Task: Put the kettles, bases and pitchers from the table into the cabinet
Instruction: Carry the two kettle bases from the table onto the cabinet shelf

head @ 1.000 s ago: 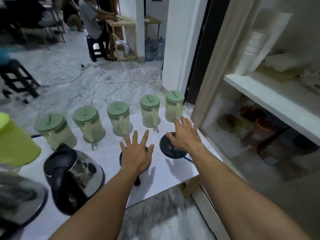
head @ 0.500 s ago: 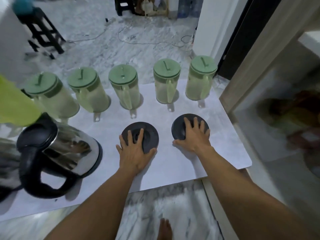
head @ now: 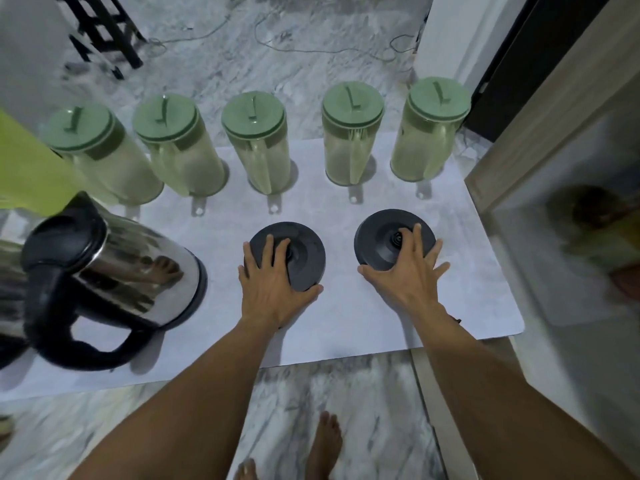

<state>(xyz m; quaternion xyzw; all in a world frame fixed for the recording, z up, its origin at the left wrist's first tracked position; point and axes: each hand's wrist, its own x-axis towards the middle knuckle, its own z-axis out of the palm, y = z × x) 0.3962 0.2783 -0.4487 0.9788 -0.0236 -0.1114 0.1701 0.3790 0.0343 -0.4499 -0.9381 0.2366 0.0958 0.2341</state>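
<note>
Two round black kettle bases lie flat on the white table (head: 349,327). My left hand (head: 273,285) covers the near part of the left base (head: 306,249), fingers spread on top and thumb hooked round its near edge. In the same way my right hand (head: 408,275) holds the right base (head: 379,237). A steel kettle (head: 138,271) with a black lid and handle stands at the left. Several clear pitchers with green lids (head: 256,143) form a row along the far edge. The open cabinet (head: 554,271) is at the right, its inside blurred.
A lime-green pitcher (head: 20,168) and part of another steel kettle (head: 8,299) sit at the left edge. The cabinet's wooden frame (head: 540,126) rises beside the table's right end. My bare feet (head: 325,441) stand on the marble floor below.
Both hands came down from above the table onto the two bases and their thumbs closed round the near edges. The camera tilted downward and moved closer.
</note>
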